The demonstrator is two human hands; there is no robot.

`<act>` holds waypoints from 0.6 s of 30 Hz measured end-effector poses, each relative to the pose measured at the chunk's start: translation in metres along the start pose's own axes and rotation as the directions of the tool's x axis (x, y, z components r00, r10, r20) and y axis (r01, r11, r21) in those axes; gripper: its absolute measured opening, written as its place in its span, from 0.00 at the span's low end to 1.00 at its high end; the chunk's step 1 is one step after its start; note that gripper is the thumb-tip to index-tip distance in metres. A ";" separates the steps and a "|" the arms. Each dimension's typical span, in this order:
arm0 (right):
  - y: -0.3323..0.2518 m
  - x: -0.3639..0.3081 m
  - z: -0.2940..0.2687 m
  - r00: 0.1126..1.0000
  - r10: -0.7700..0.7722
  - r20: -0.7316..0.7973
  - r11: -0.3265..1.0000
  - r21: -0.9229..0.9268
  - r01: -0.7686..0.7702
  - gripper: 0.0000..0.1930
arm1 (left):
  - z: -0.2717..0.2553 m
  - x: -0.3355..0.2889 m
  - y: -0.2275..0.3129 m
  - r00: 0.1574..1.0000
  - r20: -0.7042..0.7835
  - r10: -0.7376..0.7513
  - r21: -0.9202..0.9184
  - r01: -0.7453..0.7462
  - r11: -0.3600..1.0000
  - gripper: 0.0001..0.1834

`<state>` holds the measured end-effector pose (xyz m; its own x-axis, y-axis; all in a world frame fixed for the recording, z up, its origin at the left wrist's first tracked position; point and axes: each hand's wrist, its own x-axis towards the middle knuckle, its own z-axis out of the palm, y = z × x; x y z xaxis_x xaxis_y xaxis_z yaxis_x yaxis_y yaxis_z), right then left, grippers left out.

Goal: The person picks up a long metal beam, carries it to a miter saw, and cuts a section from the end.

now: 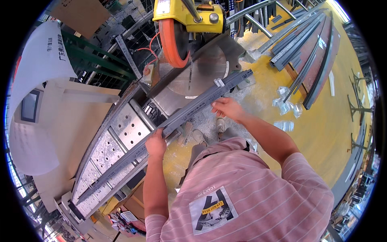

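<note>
A long grey metal profile [192, 108] lies slantwise across the roller conveyor and the round bed [205, 68] of a cut-off saw. My left hand [156, 144] is wrapped round its near edge, close to the middle of its length. Beside the profile's right part, my right hand [227, 109] has its fingers curled and pinched together. Whatever those fingers hold, if anything, is too small to make out. A small pale piece [219, 82] sits on top of the profile near its right end. The saw head [189, 20], yellow with an orange blade guard, stands raised above the bed.
Perforated plates and rollers of the conveyor [125, 129] stretch to the lower left. A control cabinet with a dark screen [30, 105] stands at left. Dark strips lie on a brown board [318, 52] on the yellow floor, near clear plastic wrappings [283, 101].
</note>
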<state>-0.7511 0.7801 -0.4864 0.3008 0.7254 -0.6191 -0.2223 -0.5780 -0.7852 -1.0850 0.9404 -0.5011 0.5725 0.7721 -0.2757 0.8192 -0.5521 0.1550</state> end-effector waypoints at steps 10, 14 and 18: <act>-0.097 0.132 -0.170 0.796 0.292 0.531 0.691 -0.692 0.209 0.20 | -0.009 -0.006 0.019 0.992 -0.056 -0.111 0.042 0.113 0.993 0.20; -0.092 0.164 -0.161 0.635 0.466 0.616 0.741 -0.664 0.100 0.20 | -0.003 -0.008 0.018 0.980 -0.098 -0.175 0.078 0.183 0.980 0.22; -0.073 0.177 -0.133 0.496 0.491 0.716 0.825 -0.565 -0.001 0.22 | 0.001 -0.006 0.019 0.977 -0.072 -0.202 0.080 0.207 0.975 0.24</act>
<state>-0.5583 0.9009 -0.5370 -0.6237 0.3440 -0.7019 0.3403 -0.6889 -0.6400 -1.0729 0.9250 -0.4978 0.3962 0.8883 -0.2322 0.9148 -0.4034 0.0177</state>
